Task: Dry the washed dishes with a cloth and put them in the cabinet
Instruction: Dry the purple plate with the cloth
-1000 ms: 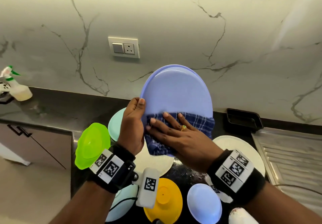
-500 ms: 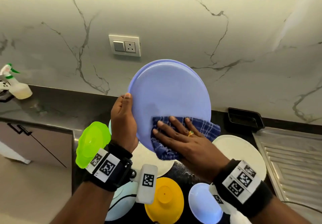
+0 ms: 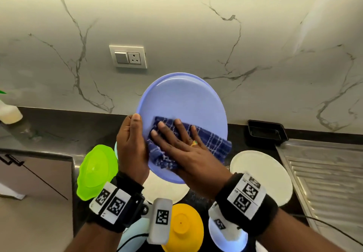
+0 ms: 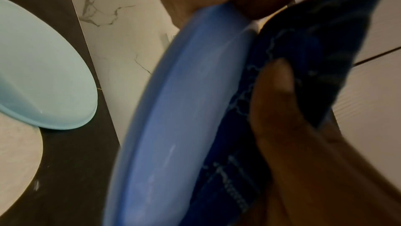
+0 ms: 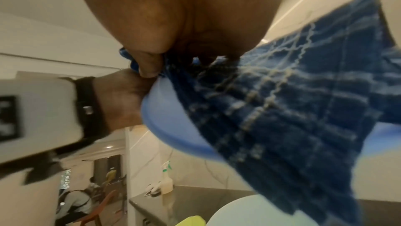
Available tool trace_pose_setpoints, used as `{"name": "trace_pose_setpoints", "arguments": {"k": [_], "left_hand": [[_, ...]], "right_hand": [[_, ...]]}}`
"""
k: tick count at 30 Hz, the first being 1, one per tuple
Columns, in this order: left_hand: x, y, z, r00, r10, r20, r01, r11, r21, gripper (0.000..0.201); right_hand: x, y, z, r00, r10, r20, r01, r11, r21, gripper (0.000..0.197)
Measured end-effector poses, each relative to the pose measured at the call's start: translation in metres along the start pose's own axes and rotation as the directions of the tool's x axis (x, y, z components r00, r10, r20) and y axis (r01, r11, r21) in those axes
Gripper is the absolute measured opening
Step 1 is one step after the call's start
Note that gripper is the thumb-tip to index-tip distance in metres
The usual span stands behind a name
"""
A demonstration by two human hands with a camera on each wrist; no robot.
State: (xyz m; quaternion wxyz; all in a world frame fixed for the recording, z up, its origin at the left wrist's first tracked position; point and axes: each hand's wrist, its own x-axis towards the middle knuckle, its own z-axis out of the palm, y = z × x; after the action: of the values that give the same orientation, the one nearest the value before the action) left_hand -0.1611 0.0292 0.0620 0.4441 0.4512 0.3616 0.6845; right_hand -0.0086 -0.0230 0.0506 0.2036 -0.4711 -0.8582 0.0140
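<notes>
I hold a light blue plate (image 3: 182,102) upright over the counter. My left hand (image 3: 132,143) grips its left rim, thumb on the front face. My right hand (image 3: 174,141) lies flat with straight, spread fingers on a dark blue checked cloth (image 3: 213,143), pressing it against the plate's lower face. In the left wrist view the plate (image 4: 178,109) shows edge-on with the cloth (image 4: 303,41) beside it. The right wrist view shows the cloth (image 5: 282,109) draped over the plate's rim (image 5: 169,123), my thumb at the cloth's edge.
On the dark counter below lie a green lid (image 3: 96,171), a yellow bowl (image 3: 182,226), a white plate (image 3: 261,175), a small blue bowl (image 3: 227,240) and a pale teal plate (image 4: 43,75). A black tray (image 3: 265,132) and steel drainboard (image 3: 324,173) sit right.
My right hand has slid the cloth leftward across the plate toward my left hand. The plate has turned to face me more fully.
</notes>
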Motion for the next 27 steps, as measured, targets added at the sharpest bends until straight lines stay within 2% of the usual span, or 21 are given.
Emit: {"name": "trace_pose_setpoints", "arguments": {"k": [2, 4, 6, 8, 9, 10, 13, 15, 17, 18, 20, 24, 26, 27], "left_hand": [[0.001, 0.003, -0.002, 1.000, 0.018, -0.010, -0.018, 0.999, -0.027, 0.029], [0.004, 0.004, -0.004, 1.000, 0.022, -0.009, -0.023, 0.999, -0.029, 0.031], [0.003, 0.004, -0.006, 1.000, 0.009, 0.023, -0.008, 0.999, -0.038, 0.032], [0.000, 0.004, -0.006, 0.998, 0.013, 0.057, -0.010, 0.999, -0.037, 0.031], [0.000, 0.004, -0.005, 0.998, 0.014, 0.055, -0.013, 1.000, -0.024, 0.031], [0.000, 0.004, -0.003, 0.999, 0.014, 0.046, -0.013, 1.000, -0.017, 0.031], [0.004, 0.002, 0.002, 0.999, 0.027, 0.036, -0.029, 0.998, 0.052, 0.030], [0.005, -0.001, 0.002, 0.997, 0.018, 0.069, -0.020, 0.999, 0.033, 0.028], [0.004, 0.000, 0.003, 0.997, 0.001, 0.080, 0.000, 1.000, -0.016, 0.029], [0.003, 0.000, 0.003, 0.998, 0.007, 0.068, -0.007, 1.000, -0.002, 0.030], [0.002, -0.001, 0.001, 0.998, 0.039, 0.041, -0.041, 0.997, 0.065, 0.034], [-0.002, -0.003, -0.002, 0.998, 0.034, 0.060, -0.039, 0.995, 0.092, 0.040], [-0.005, -0.004, -0.001, 0.997, 0.044, 0.066, -0.049, 0.995, 0.086, 0.039], [-0.006, -0.004, 0.000, 0.997, 0.039, 0.065, -0.044, 0.996, 0.073, 0.039]], "right_hand": [[0.005, 0.017, -0.010, 0.999, 0.033, -0.035, -0.032, 0.999, 0.013, 0.067], [0.015, 0.044, -0.019, 0.981, 0.174, -0.084, -0.159, 0.974, 0.160, 0.065], [0.024, 0.070, -0.030, 0.924, 0.368, -0.102, -0.313, 0.882, 0.351, 0.059], [0.028, 0.082, -0.037, 0.872, 0.483, -0.077, -0.384, 0.773, 0.504, 0.060], [0.028, 0.080, -0.038, 0.868, 0.490, -0.074, -0.388, 0.765, 0.515, 0.059], [0.029, 0.075, -0.036, 0.881, 0.465, -0.087, -0.374, 0.798, 0.472, 0.058], [0.031, 0.034, -0.021, 0.963, 0.247, -0.108, -0.216, 0.947, 0.239, 0.064], [0.027, 0.008, -0.010, 0.993, 0.103, -0.065, -0.090, 0.980, 0.179, 0.063], [0.025, 0.007, -0.011, 0.998, 0.047, -0.038, -0.041, 0.989, 0.145, 0.063], [0.027, 0.015, -0.014, 0.998, 0.054, -0.043, -0.047, 0.989, 0.140, 0.065], [0.034, 0.042, -0.021, 0.986, 0.150, -0.068, -0.131, 0.965, 0.227, 0.068], [0.040, 0.088, -0.037, 0.892, 0.448, -0.061, -0.361, 0.787, 0.500, 0.060], [0.037, 0.088, -0.039, 0.873, 0.485, -0.047, -0.388, 0.752, 0.533, 0.060], [0.037, 0.080, -0.037, 0.887, 0.457, -0.062, -0.371, 0.787, 0.492, 0.061]]}}
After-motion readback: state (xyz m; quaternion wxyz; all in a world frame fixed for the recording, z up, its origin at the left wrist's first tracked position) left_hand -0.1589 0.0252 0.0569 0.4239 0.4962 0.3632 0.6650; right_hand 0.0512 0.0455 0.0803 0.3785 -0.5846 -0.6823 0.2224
